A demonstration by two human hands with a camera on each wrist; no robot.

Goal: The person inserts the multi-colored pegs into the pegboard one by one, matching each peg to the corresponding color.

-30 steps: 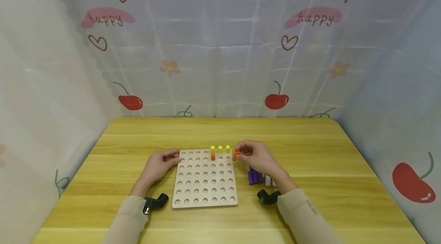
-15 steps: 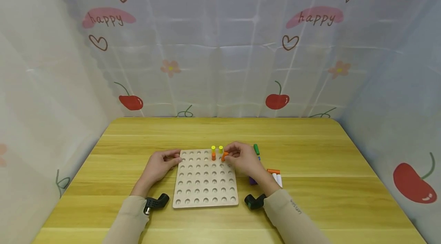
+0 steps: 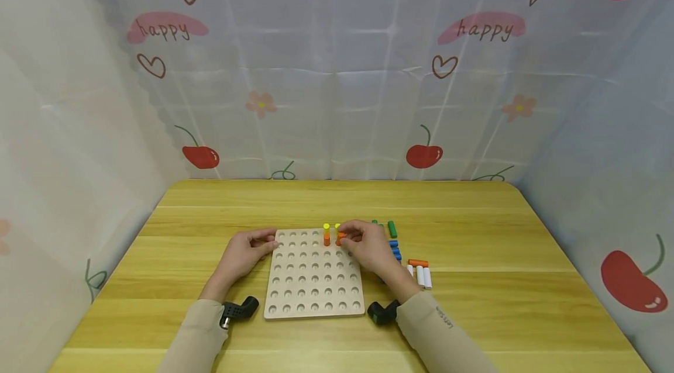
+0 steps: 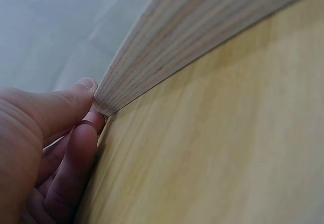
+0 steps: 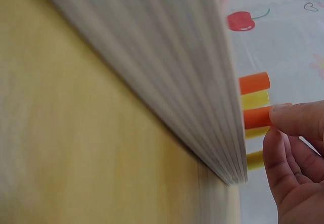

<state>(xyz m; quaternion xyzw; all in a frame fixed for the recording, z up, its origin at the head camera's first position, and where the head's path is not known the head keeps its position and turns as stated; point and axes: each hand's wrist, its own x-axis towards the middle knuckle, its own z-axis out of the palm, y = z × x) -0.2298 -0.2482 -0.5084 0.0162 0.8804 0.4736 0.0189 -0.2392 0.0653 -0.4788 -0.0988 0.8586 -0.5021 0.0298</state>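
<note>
Peg, orange and plainly cylindrical (image 5: 257, 117), stands against the face of a pegboard (image 3: 308, 285) near its far right part, pinched between the thumb and fingers of the right hand (image 3: 367, 246). Its lower end meets the board; how deep it sits in a hole I cannot tell. Just to its left rises a second orange peg (image 3: 327, 240), in the same row. Behind them, along the far edge, stand yellow pegs (image 3: 326, 228); the right wrist view shows three, smooth and straight-sided.

The pegboard is a thick, flat square of pale wood with rounded corners and seven rows of seven shallow round holes. Its side edge (image 4: 157, 37) is striped with fine layers, like plywood. At its far left side the left hand (image 3: 247, 255) grips the rim near a corner, thumb set on the upper edge and a fingertip lower down against the side.

Right of the board lie loose pegs, some partly hidden by the right hand and wrist: green (image 3: 392, 228), blue (image 3: 393, 243), one orange (image 3: 418, 263) lying crosswise, and white (image 3: 427, 277) ones side by side.

Under everything spreads a yellowish tabletop (image 3: 221, 203) with streaky wood grain. Beige sleeves (image 3: 195, 335) cover the forearms, a black device (image 3: 239, 307) at each wrist. Beyond hangs a creased, pale curtain (image 3: 337, 116) printed with cherries, hearts and flowers.
</note>
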